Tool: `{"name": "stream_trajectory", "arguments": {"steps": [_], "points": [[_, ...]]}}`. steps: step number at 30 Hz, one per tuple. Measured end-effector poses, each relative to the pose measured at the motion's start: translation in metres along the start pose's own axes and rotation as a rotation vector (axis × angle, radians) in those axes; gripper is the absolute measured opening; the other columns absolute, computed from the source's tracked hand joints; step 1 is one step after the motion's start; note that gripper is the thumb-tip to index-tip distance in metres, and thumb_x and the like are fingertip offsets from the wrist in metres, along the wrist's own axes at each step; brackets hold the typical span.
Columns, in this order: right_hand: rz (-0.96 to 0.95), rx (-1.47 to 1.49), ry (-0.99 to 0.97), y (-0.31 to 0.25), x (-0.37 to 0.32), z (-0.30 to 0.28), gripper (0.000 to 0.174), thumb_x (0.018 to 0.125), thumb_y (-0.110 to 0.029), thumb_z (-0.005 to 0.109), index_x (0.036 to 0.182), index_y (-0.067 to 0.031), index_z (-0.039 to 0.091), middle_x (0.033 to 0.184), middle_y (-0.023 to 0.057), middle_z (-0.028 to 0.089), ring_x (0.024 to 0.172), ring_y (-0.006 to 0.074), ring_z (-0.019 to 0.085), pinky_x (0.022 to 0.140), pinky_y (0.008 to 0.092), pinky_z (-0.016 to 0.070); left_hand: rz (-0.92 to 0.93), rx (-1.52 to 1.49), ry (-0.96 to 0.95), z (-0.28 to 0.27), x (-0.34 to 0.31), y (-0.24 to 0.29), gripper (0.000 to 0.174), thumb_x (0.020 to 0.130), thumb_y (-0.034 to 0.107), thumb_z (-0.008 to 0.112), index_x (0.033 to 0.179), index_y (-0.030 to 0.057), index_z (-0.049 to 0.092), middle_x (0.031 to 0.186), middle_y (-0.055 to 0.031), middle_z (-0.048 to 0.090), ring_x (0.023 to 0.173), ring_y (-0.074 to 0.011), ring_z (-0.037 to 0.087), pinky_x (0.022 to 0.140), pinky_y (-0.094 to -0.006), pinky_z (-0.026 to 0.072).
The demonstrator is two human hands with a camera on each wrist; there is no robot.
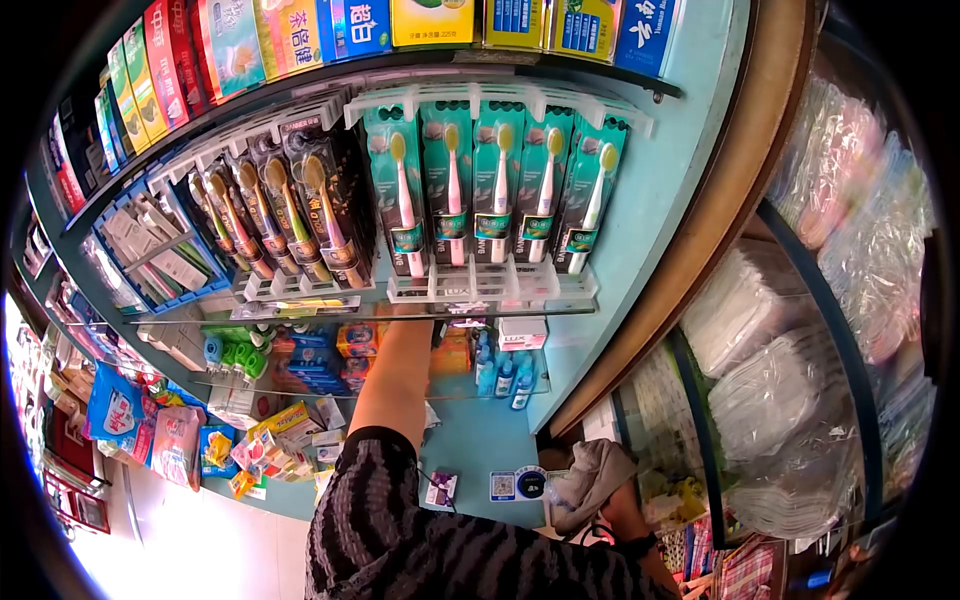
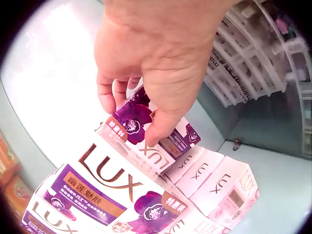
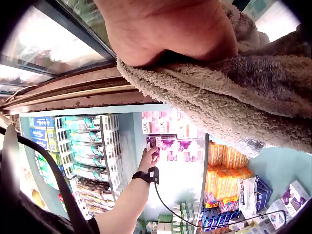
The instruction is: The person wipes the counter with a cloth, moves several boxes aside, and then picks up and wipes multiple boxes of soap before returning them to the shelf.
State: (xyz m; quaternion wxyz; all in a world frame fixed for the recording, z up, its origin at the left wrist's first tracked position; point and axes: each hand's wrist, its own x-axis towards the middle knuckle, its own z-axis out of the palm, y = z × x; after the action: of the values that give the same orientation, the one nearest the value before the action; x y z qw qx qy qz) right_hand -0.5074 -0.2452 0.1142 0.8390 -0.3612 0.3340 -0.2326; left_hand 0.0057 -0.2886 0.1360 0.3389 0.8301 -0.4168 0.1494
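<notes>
In the left wrist view my left hand (image 2: 156,63) grips a purple-and-white LUX soap box (image 2: 170,141), thumb on its near face and fingers on the far side. The box is tilted over a larger LUX pack (image 2: 109,190) and beside a row of pink-white LUX boxes (image 2: 209,178). The head view has that hand hidden under the toothbrush shelf, with only the forearm showing. My right hand (image 3: 170,29) holds a bunched grey-beige towel (image 3: 195,97), its fingers mostly hidden; the towel (image 1: 597,485) hangs low right in the head view.
Packaged toothbrushes (image 1: 497,180) hang in clear racks above the left forearm. Orange packs (image 3: 224,178) and blue bottles (image 1: 510,380) line the lower shelves. Loose boxes (image 1: 275,445) lie on the counter at left. A wooden frame edge (image 1: 680,260) and bagged goods (image 1: 780,420) flank the right.
</notes>
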Motion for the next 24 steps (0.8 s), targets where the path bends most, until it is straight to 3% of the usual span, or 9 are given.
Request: {"name": "stream_trajectory", "arguments": {"steps": [4,6,8,10,15,19,21,23,24], "points": [[0.066,0.063,0.018,0.009,0.005,-0.018,0.025,0.094,-0.012,0.040,0.117,-0.0082,0.045,0.108,0.0037,0.050,0.098,0.0135,0.050,0.086,0.0290,0.0437,-0.002,0.002,0.000,0.001,0.000,-0.001,0.037,0.081,0.011,0.065,0.113,0.0036,0.047,0.096,-0.0097,0.060,0.082,-0.0207,0.060,0.074,-0.0311,0.0495],[-0.128,-0.216,-0.061,0.023,0.016,-0.043,0.026,0.095,-0.016,0.040,0.119,-0.0086,0.045,0.111,0.0041,0.051,0.101,0.0151,0.051,0.088,0.0311,0.0439,0.001,0.004,-0.006,0.002,-0.001,0.000,0.037,0.081,0.011,0.065,0.112,0.0036,0.047,0.096,-0.0097,0.060,0.082,-0.0206,0.060,0.074,-0.0309,0.0496],[-0.128,-0.156,-0.081,0.031,0.017,-0.056,0.027,0.096,-0.019,0.040,0.121,-0.0098,0.045,0.113,0.0032,0.050,0.103,0.0153,0.050,0.090,0.0316,0.0432,0.003,-0.001,-0.010,0.000,-0.001,0.003,0.037,0.081,0.011,0.065,0.112,0.0035,0.047,0.096,-0.0097,0.060,0.082,-0.0205,0.060,0.074,-0.0308,0.0496],[0.065,0.238,-0.045,0.030,0.014,-0.055,0.029,0.095,-0.020,0.041,0.123,-0.0120,0.043,0.115,0.0012,0.048,0.104,0.0141,0.048,0.091,0.0304,0.0415,0.002,-0.008,-0.010,-0.001,-0.001,0.005,0.037,0.080,0.011,0.065,0.112,0.0034,0.047,0.096,-0.0097,0.060,0.082,-0.0204,0.060,0.074,-0.0307,0.0497],[-0.062,-0.174,-0.023,0.025,0.009,-0.047,0.029,0.095,-0.017,0.041,0.123,-0.0121,0.043,0.116,0.0024,0.047,0.106,0.0143,0.047,0.091,0.0302,0.0410,0.000,-0.009,-0.008,-0.003,0.000,0.005,0.038,0.080,0.011,0.066,0.112,0.0033,0.047,0.095,-0.0096,0.060,0.082,-0.0202,0.060,0.074,-0.0303,0.0498],[0.028,0.115,0.037,0.018,0.005,-0.033,0.029,0.095,-0.020,0.043,0.122,-0.0122,0.044,0.116,0.0018,0.048,0.106,0.0140,0.047,0.090,0.0311,0.0416,0.003,-0.017,-0.007,-0.003,0.000,0.005,0.038,0.080,0.011,0.066,0.112,0.0032,0.047,0.095,-0.0096,0.059,0.082,-0.0200,0.060,0.073,-0.0301,0.0499],[-0.069,-0.213,-0.072,0.020,0.009,-0.039,0.029,0.095,-0.022,0.045,0.122,-0.0124,0.044,0.115,0.0008,0.048,0.106,0.0137,0.047,0.090,0.0312,0.0419,0.004,-0.011,-0.003,-0.003,-0.002,0.001,0.038,0.080,0.011,0.066,0.112,0.0031,0.047,0.095,-0.0096,0.059,0.082,-0.0199,0.060,0.073,-0.0299,0.0499],[-0.060,-0.167,-0.053,0.020,0.008,-0.039,0.029,0.094,-0.023,0.046,0.121,-0.0126,0.045,0.113,-0.0001,0.049,0.105,0.0135,0.048,0.089,0.0315,0.0422,0.004,-0.019,0.001,-0.003,-0.002,0.001,0.038,0.080,0.011,0.066,0.111,0.0031,0.047,0.095,-0.0096,0.059,0.082,-0.0198,0.060,0.073,-0.0298,0.0500],[-0.001,0.044,0.022,0.020,0.008,-0.036,0.028,0.094,-0.024,0.047,0.120,-0.0128,0.046,0.111,-0.0004,0.050,0.105,0.0135,0.048,0.089,0.0317,0.0424,0.002,-0.039,0.002,-0.003,-0.004,0.002,0.038,0.079,0.011,0.067,0.111,0.0030,0.047,0.095,-0.0096,0.059,0.082,-0.0198,0.060,0.073,-0.0297,0.0500]]}}
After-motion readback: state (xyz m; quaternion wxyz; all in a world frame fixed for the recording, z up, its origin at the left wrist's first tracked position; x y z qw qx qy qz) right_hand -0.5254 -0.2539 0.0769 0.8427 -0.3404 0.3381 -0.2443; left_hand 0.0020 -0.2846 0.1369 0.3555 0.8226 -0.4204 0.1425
